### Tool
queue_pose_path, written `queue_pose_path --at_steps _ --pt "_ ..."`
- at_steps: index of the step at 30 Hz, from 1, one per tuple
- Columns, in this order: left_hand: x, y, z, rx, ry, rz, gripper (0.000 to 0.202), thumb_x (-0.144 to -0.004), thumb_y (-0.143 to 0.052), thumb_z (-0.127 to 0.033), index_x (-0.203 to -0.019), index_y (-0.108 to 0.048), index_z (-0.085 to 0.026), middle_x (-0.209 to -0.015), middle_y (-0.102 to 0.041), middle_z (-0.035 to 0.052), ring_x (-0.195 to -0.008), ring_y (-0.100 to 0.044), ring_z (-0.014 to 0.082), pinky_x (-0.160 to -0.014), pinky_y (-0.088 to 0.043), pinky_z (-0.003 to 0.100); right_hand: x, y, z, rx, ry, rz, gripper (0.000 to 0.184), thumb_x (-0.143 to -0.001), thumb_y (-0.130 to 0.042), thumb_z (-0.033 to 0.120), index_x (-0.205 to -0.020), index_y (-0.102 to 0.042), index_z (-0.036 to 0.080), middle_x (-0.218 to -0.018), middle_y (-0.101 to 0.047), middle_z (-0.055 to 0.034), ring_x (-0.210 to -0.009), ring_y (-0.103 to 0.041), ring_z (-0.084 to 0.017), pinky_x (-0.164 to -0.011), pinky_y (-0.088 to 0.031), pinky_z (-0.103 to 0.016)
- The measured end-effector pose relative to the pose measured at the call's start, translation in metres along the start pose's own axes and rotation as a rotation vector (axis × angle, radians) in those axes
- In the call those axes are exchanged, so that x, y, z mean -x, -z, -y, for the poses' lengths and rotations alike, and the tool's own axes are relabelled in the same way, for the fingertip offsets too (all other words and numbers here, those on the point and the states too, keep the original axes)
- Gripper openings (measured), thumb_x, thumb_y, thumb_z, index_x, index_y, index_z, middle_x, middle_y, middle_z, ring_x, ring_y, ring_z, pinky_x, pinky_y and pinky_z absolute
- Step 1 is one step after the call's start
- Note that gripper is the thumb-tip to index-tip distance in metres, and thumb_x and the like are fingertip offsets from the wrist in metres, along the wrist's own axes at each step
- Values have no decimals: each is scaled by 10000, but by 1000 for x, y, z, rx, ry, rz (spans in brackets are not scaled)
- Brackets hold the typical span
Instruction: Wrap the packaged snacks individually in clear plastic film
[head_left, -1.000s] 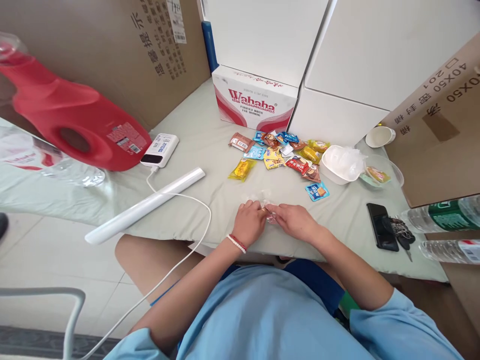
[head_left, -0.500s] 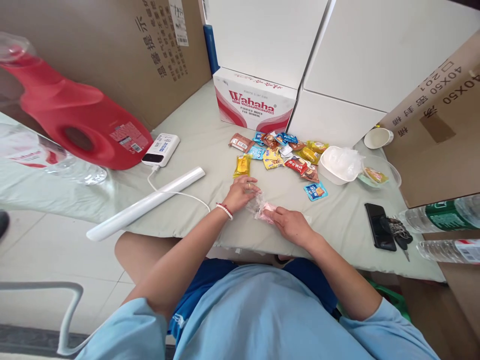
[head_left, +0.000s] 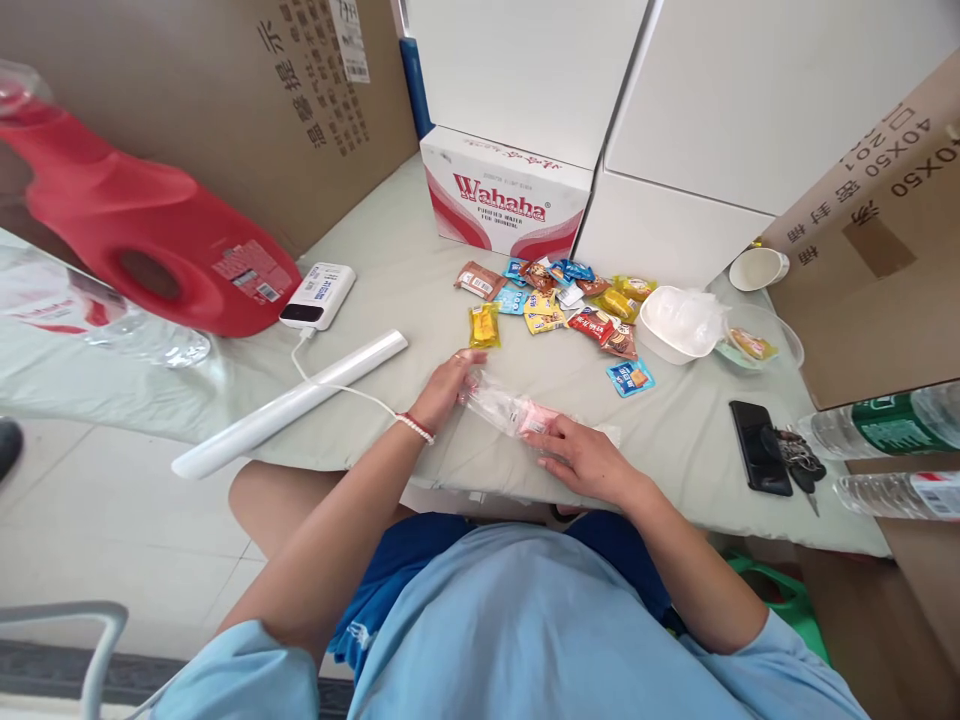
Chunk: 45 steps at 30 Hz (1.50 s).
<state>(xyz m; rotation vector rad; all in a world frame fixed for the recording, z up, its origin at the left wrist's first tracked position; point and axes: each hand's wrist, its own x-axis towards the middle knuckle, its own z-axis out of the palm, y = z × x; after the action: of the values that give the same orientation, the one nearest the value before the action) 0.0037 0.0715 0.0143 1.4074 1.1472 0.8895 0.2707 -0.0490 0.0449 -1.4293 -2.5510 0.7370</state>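
A clear plastic bag (head_left: pixel 491 405) with a pink item (head_left: pixel 538 416) inside lies stretched out on the cloth-covered table. My left hand (head_left: pixel 448 385) is closed on the bag's left end, its fingertips partly hidden by the plastic. My right hand (head_left: pixel 589 460) rests at the near edge of the pink item, fingers spread and touching the wrapper. What the pink item is, I cannot tell. Just beyond my left hand sits a yellow snack packet (head_left: pixel 484 326). Farther back is a pile of small wrapped snacks (head_left: pixel 546 312), with a blue packet (head_left: pixel 630 378) apart on its right.
A white bowl (head_left: pixel 660 345) holding a plastic bag stands right of the pile, near a paper cup (head_left: pixel 757 268). A phone (head_left: pixel 754 440) and keys (head_left: pixel 801 462) lie at right. At left are a white tube (head_left: pixel 300 400), a power bank (head_left: pixel 319 295) and a red jug (head_left: pixel 150 220).
My left hand has moved left, drawing the bag out longer. My right hand's fingers have loosened and spread beside the pink item.
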Motion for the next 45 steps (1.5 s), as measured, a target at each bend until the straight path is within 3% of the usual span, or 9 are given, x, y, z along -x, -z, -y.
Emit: queue_pose_path --at_steps 3,6,10,18,22,29,34,37,45 --pt "-5 -5 -2 -285 6 149 619 -757 -685 -656 -1176 -713 -200 -1028 -758 61 -879 -667 226 -798 -510 325 1 -3 -3 -62 10 -35 407 -1041 -558 386 -1427 -654 298 -1222 -616 -90 -1081 -629 -205 -893 -522 -321" --pt "-3 5 -5 -525 40 289 369 -718 -726 -553 -854 -740 -210 -759 -695 10 -753 -633 220 -730 -475 321 1 -7 -4 -119 -12 -67 382 -1050 -539 377 -1396 -683 298 -1186 -626 -81 -1065 -637 -198 -916 -526 -327" --pt "13 14 -21 -526 -87 147 266 -750 -724 -471 -743 -687 -207 -845 -653 17 -797 -638 203 -761 -489 324 -3 -11 -4 -173 -44 -116 349 -1056 -530 336 -1350 -713 305 -1168 -641 -71 -1089 -635 -193 -935 -518 -315" --pt "58 -81 -47 -608 -323 240 155 -925 -563 -203 -994 -701 -194 -1028 -670 67 -900 -656 187 -819 -533 325 -6 -9 -5 -200 -28 -130 282 -1013 -553 234 -1187 -775 229 -1098 -632 -90 -1018 -628 -207 -902 -520 -331" --pt "70 -101 -38 -831 -402 246 260 -1011 -466 -236 -1080 -713 -193 -1208 -663 124 -1105 -625 257 -955 -529 422 11 -1 -15 -361 11 -147 262 -1014 -542 253 -1150 -766 250 -1126 -663 -79 -1037 -645 -201 -931 -527 -337" --pt "85 -104 -29 -1091 -427 230 396 -959 -524 -169 -1343 -623 -177 -1426 -593 159 -1256 -530 324 -905 -491 481 39 -18 -41 -27 -570 -585 403 -947 -625 470 -1247 -693 210 -1165 -644 -153 -1116 -579 -326 -1005 -497 -500" --pt "88 -111 -25 -1177 -441 203 399 -1007 -458 -165 -1379 -601 -159 -1443 -601 151 -1252 -537 306 -850 -473 458 47 -21 -35 60 -507 -513 108 -902 -645 311 -945 -676 217 -1279 -604 -158 -1266 -515 -342 -1097 -435 -508" --pt "90 -111 -25 -1198 -439 207 400 -1012 -455 -158 -1386 -598 -172 -1455 -597 141 -1267 -538 295 -807 -479 428 45 -1 -25 -132 -547 -476 117 -951 -560 338 -921 -602 233 -1054 -671 -97 -954 -655 -250 -883 -524 -383" --pt "92 -122 -24 -1202 -440 235 438 -986 -408 -95 -1370 -615 -70 -1498 -567 229 -1373 -525 329 -894 -538 454 -40 21 3 -140 -482 -242 80 -976 -517 244 -929 -581 229 -885 -737 -34 -831 -676 -203 -720 -415 -273"
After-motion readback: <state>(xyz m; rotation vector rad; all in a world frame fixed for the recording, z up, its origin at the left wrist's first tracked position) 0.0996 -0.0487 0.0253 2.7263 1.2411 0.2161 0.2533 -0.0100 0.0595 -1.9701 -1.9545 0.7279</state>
